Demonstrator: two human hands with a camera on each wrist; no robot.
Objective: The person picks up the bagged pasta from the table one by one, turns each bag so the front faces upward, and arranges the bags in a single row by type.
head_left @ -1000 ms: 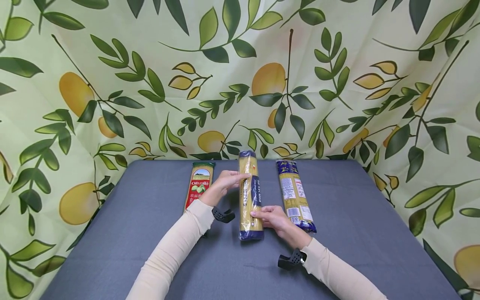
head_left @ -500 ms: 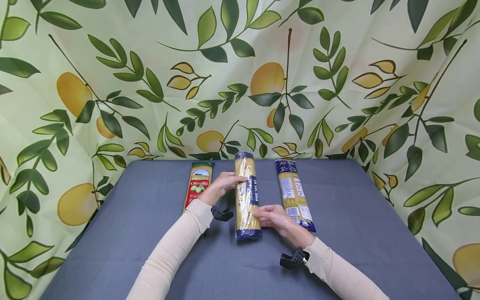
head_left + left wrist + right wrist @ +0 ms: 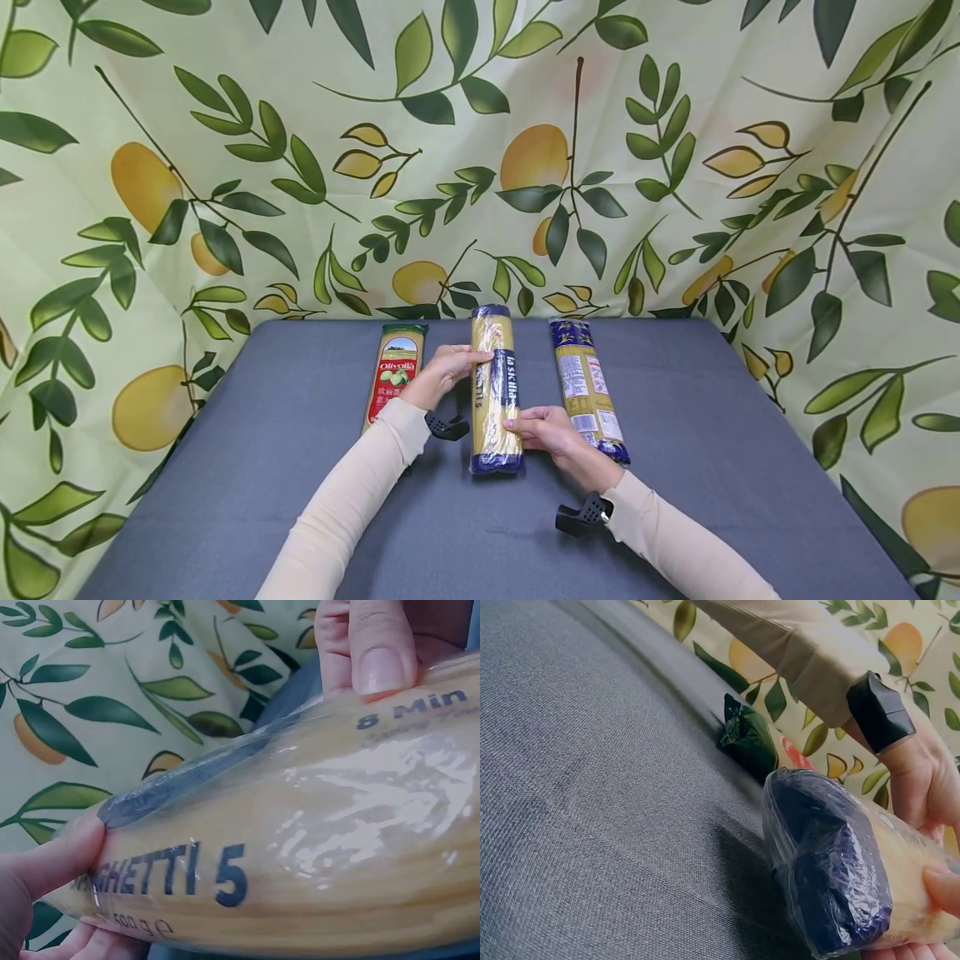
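Observation:
Both hands hold a clear-wrapped pack of spaghetti (image 3: 491, 392) with dark blue ends, raised off the table near its middle. My left hand (image 3: 450, 371) grips its left side at the upper half, thumb across the front. My right hand (image 3: 551, 433) pinches the lower right edge, thumb on top. Large print reading "SPAGHETTI 5" shows on the pack (image 3: 300, 825) in the left wrist view. The blue lower end of the pack (image 3: 829, 862) faces the right wrist camera, with a shadow on the cloth under it.
A red and green Olivoilà pasta pack (image 3: 396, 367) lies left, partly behind the left arm. To the right lies another pasta pack (image 3: 588, 392) with blue ends, label side up. Grey cloth covers the table (image 3: 712, 467); a leaf-and-fruit patterned curtain (image 3: 450, 167) hangs behind.
The held spaghetti pack has shifted slightly left and turned about its length, so the dark label and the side print face the head camera more. Both hands keep their hold.

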